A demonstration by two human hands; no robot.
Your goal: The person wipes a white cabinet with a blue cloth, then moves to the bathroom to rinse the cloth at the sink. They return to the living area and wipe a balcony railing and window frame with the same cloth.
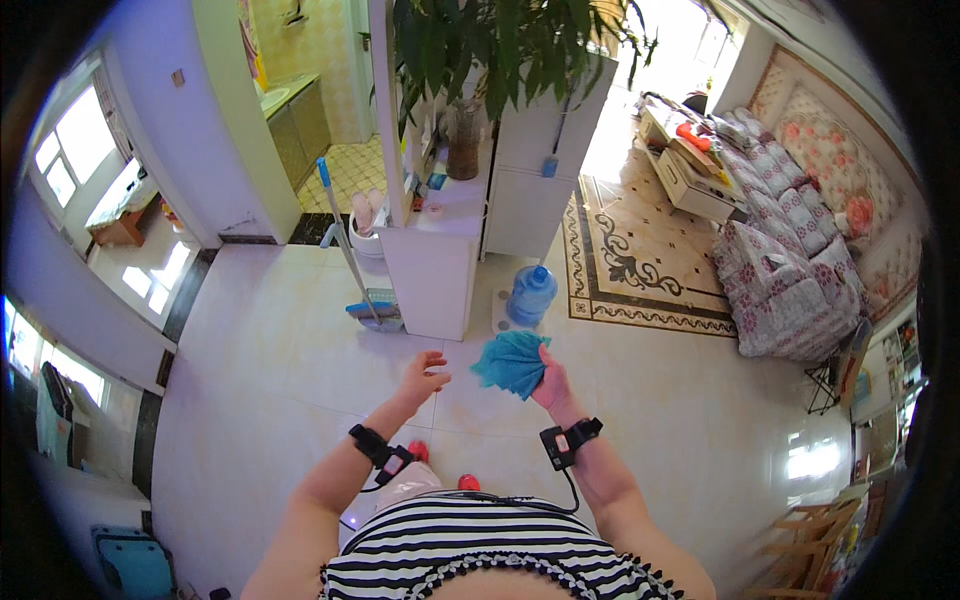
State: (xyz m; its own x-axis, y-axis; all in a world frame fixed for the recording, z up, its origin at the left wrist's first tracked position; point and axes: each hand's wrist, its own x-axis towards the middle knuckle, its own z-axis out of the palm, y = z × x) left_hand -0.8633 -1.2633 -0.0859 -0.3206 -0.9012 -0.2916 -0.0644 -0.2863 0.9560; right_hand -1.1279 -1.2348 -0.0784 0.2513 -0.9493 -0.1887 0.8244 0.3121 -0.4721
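A bunched blue-green cloth [511,363] is gripped in my right hand [553,384], its loose edge fanning out to the left. My left hand [421,381] hovers to the left of the cloth, apart from it, with fingers slightly curled and nothing in them. Both hands are held above the pale tiled floor [442,409]. Just beyond the cloth stands a large blue water jug [532,295], upright beside the end of a white cabinet [429,281].
A broom [346,240] and dustpan [384,315] lean by the cabinet. On it stands a glass vase [463,142] holding a leafy plant [480,52]. A sofa with patterned covers [787,285] and a low table [690,187] stand right. Wooden chairs [814,532] are at the lower right.
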